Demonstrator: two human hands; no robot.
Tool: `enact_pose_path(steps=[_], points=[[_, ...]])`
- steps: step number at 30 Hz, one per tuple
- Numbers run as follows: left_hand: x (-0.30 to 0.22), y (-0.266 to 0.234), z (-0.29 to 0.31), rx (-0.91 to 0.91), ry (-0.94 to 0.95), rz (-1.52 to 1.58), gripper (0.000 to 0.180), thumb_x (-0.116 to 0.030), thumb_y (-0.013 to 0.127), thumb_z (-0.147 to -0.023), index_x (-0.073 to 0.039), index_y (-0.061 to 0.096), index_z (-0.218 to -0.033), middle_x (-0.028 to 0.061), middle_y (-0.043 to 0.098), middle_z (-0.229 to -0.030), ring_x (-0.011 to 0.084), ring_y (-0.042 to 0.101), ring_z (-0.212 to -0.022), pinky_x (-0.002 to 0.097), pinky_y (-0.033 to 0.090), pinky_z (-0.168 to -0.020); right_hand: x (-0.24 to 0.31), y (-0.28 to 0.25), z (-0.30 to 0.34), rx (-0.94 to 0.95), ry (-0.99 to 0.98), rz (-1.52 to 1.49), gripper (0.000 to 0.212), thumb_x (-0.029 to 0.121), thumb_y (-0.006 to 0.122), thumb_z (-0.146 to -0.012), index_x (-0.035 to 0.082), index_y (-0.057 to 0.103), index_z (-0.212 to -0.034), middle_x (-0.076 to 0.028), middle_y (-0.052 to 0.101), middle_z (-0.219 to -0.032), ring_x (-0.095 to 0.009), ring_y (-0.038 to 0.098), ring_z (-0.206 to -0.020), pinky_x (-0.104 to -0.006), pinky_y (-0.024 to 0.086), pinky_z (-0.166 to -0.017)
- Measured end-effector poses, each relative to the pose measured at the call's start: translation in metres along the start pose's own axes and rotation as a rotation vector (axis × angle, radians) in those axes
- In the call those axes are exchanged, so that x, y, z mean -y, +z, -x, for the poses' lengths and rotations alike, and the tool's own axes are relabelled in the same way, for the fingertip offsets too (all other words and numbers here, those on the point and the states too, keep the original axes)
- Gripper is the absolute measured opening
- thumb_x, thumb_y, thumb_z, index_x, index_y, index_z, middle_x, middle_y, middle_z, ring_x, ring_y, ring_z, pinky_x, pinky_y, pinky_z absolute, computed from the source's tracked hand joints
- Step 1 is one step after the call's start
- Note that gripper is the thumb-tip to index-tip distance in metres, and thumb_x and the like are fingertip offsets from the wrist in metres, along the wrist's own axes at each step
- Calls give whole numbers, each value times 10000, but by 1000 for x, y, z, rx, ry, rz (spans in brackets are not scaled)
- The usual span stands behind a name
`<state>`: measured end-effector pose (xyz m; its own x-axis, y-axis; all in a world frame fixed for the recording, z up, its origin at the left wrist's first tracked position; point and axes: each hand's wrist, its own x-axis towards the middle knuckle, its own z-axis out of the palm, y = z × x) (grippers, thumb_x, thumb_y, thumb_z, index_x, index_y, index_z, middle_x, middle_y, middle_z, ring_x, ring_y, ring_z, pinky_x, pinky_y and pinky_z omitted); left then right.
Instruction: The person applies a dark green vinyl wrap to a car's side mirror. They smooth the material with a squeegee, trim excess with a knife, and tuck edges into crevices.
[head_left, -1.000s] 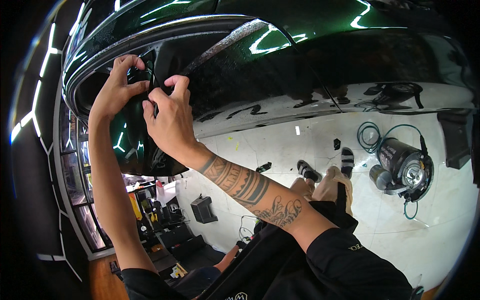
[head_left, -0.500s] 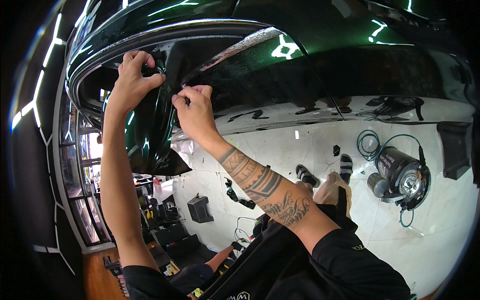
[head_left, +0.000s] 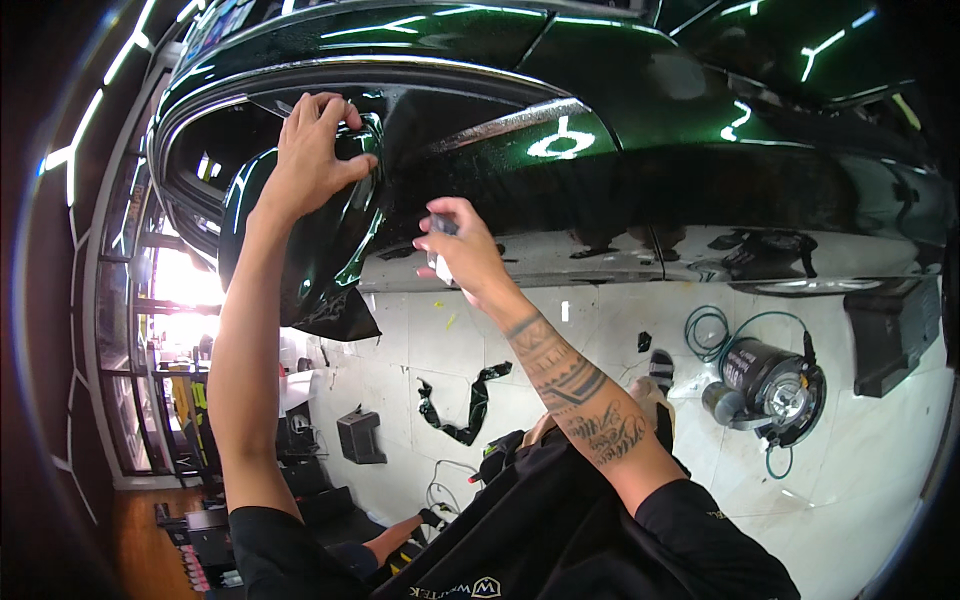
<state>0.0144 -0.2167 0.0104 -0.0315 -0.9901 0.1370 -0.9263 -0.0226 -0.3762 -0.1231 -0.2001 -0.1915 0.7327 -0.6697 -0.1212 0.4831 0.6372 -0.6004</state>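
Observation:
A glossy dark green film sheet (head_left: 345, 285) hangs in folds beside the car door (head_left: 500, 185), its loose lower end dangling over the floor. My left hand (head_left: 318, 160) is curled over the sheet's upper edge, thumb and fingers bent around it; the fingertips are partly hidden. Apart from the sheet, my right hand (head_left: 475, 255) is in front of the door's lower side. It grips a small dark grey piece (head_left: 442, 225), with something white showing by the palm. What kind of tool this is, I cannot make out. Water drops dot the door near its window trim.
On the tiled floor lie a strip of dark film scrap (head_left: 462, 432) and a black step stool (head_left: 361, 437). At the right stand a black canister machine (head_left: 770, 380) with a coiled green hose (head_left: 708, 332) and another black stool (head_left: 893, 335). Another person's leg (head_left: 395, 537) shows low down.
My right hand has drawn away from the film, moving right and nearer to me. My left hand remains at the sheet's upper edge. The whole view has shifted.

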Motion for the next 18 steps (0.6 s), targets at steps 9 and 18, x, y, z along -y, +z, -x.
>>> enact_pose_path(steps=[9,18], points=[[-16,-6,22,-74,50,85,602,-266,830,-763,-123,565,-1284,136,434,-1499,425,217,-1515,570,203,-1213,62,24,11,-34,-325,164,179,33,643,-905,-79,622,-1043,-134,674,-959,-193,708,-816,-341,666,-627],[-4,-20,73,-184,-22,333,408,39,653,-850,-66,656,-1244,111,485,-1489,355,291,-1514,489,314,-1202,53,83,-10,-455,-845,854,175,50,604,-879,-100,606,-969,-281,662,-864,-419,686,-781,-454,541,-717]])
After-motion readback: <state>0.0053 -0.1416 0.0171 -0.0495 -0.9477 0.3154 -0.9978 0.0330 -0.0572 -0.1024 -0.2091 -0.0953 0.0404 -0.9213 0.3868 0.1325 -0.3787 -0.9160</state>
